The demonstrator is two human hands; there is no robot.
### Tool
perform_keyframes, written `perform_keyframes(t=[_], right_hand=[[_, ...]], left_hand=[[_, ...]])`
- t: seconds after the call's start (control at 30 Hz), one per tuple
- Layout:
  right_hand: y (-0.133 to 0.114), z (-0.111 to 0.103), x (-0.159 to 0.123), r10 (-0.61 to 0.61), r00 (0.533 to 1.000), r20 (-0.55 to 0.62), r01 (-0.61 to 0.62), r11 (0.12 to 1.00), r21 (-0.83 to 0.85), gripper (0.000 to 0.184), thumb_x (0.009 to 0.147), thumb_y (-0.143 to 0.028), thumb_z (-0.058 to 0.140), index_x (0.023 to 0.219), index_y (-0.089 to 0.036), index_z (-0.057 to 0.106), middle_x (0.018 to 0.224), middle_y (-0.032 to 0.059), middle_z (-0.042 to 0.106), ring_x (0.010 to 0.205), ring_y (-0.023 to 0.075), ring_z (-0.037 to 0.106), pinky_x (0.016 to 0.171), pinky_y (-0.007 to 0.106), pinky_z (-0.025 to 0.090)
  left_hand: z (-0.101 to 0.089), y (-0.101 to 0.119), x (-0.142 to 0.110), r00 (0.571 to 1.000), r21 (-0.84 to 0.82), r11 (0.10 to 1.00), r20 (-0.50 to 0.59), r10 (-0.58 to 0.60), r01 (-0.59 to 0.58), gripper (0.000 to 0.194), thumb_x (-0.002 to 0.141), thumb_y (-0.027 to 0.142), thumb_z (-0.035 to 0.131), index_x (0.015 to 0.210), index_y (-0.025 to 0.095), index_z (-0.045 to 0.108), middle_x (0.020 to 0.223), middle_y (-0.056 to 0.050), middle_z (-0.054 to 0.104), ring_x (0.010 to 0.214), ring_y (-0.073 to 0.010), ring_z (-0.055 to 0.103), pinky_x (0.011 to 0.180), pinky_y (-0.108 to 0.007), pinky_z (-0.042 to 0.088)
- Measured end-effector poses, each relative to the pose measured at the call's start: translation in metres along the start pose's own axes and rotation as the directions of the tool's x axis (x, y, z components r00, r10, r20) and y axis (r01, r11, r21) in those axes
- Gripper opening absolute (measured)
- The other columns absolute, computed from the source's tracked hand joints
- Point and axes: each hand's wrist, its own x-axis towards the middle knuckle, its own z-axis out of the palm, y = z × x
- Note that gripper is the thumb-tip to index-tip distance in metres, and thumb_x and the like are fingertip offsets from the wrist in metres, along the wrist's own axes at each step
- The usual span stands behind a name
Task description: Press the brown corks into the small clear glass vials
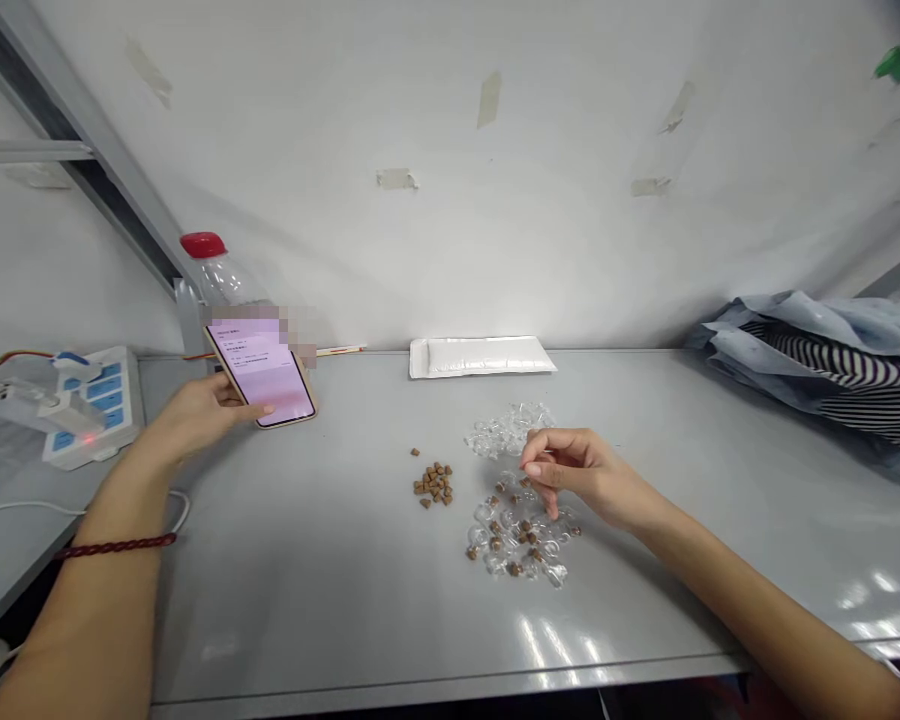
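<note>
Watching from afar, I have the right hand [562, 472] pinched narrow over clear plastic pieces [495, 520] and small brown pellets [433, 484], whatever it grips unclear, while the left hand [191, 415] holds a pink-screened smartphone [261, 375] above the grey counter [307, 600].

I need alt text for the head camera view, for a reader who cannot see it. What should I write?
A person's left hand holds a smartphone with a glowing pink screen above a grey table, while the right hand hovers with curled fingers over small clear pieces mixed with brown pellets. A separate small pile of brown pellets lies beside them.
</note>
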Motion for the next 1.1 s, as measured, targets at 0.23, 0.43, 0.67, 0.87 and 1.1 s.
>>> perform_keyframes(t=[0.23, 0.43, 0.67, 0.87, 1.1], right_hand=[[0.001, -0.005, 0.001, -0.021, 0.999, -0.036, 0.020, 0.999, -0.026, 0.014, 0.084, -0.031, 0.067, 0.082, -0.017, 0.065, 0.058, -0.0034, 0.054, 0.051, 0.0091, 0.055, 0.053, 0.024, 0.050], [-0.005, -0.010, 0.002, 0.023, 0.993, -0.117, -0.046, 0.979, -0.199, 0.013, 0.083, -0.027, 0.063, 0.079, -0.016, 0.060, 0.059, -0.0009, 0.060, 0.055, 0.0111, 0.059, 0.056, 0.025, 0.050], [0.000, -0.017, 0.003, 0.047, 0.998, -0.041, -0.062, 0.849, -0.524, 0.007, 0.079, -0.013, 0.053, 0.081, -0.016, 0.059, 0.061, -0.0031, 0.054, 0.049, 0.0091, 0.056, 0.046, 0.021, 0.044], [-0.006, -0.024, 0.002, 0.063, 0.996, -0.058, -0.084, 0.859, -0.505, 0.010, 0.079, -0.013, 0.049, 0.083, -0.015, 0.057, 0.065, -0.0017, 0.055, 0.052, 0.0096, 0.056, 0.047, 0.021, 0.043], [-0.008, -0.033, 0.003, 0.057, 0.998, -0.002, -0.044, 0.749, -0.661, 0.011, 0.076, -0.011, 0.049, 0.079, -0.015, 0.058, 0.066, -0.0012, 0.056, 0.054, 0.0079, 0.049, 0.052, 0.021, 0.038]], left_hand=[[0.008, 0.005, 0.004, 0.910, -0.111, 0.986, -0.384, -0.157, 0.123, 0.038, 0.081, 0.029, 0.065, 0.114, 0.010, 0.059, 0.104, -0.007, 0.065, 0.090, -0.0184, 0.061, 0.085, -0.037, 0.051], [0.056, 0.032, -0.020, 0.633, 0.066, 0.916, -0.703, 0.324, -0.396, 0.025, 0.079, 0.010, 0.059, 0.104, 0.009, 0.058, 0.101, -0.007, 0.063, 0.080, -0.0145, 0.060, 0.068, -0.026, 0.051], [0.118, 0.079, -0.081, 0.480, -0.055, 0.480, 0.014, 0.877, -0.875, 0.016, 0.087, 0.011, 0.049, 0.087, 0.019, 0.063, 0.083, -0.001, 0.066, 0.079, -0.0150, 0.060, 0.076, -0.028, 0.050], [0.111, 0.070, -0.072, 0.572, 0.006, 0.620, 0.397, 0.718, -0.784, 0.027, 0.087, 0.018, 0.042, 0.104, 0.019, 0.063, 0.100, -0.007, 0.066, 0.096, -0.0232, 0.059, 0.082, -0.037, 0.049], [0.110, 0.067, -0.058, 0.648, 0.153, 0.761, 0.644, 0.407, -0.631, 0.027, 0.079, 0.024, 0.037, 0.089, 0.019, 0.061, 0.094, -0.009, 0.063, 0.082, -0.0247, 0.062, 0.075, -0.040, 0.049]])
